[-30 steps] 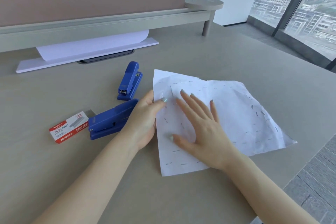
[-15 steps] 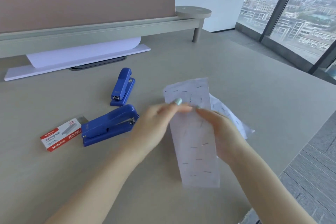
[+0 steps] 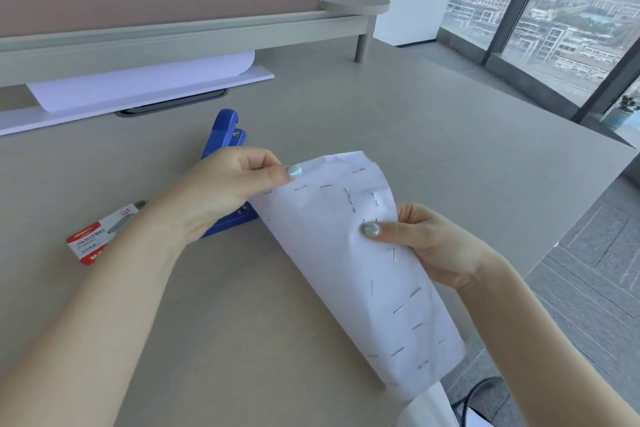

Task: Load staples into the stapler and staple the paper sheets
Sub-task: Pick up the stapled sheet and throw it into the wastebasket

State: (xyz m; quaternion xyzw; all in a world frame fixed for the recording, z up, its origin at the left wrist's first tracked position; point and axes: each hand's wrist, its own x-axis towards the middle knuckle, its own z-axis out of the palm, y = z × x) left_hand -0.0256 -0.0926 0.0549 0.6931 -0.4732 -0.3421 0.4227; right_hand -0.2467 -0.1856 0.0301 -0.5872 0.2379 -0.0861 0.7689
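I hold the white paper sheets (image 3: pixel 346 270), folded and dotted with many staples, lifted off the desk. My left hand (image 3: pixel 221 187) pinches their upper left corner. My right hand (image 3: pixel 429 246) grips the right edge, thumb on top. Two blue staplers lie behind my left hand: the near stapler (image 3: pixel 232 220) is mostly hidden under it, and the far stapler (image 3: pixel 225 132) lies towards the shelf. A red and white staple box (image 3: pixel 100 236) with a strip of staples poking out lies at the left on the desk.
The beige desk (image 3: pixel 415 121) ends at the right, with grey floor beyond. A low shelf (image 3: pixel 173 42) runs along the back, with white paper (image 3: pixel 138 80) and a white board under it. A dark cable (image 3: pixel 474 392) hangs at the lower right.
The sheets lay flat under my hands a second ago. Both hands have since folded them and lifted them off the desk, now tilted towards me.
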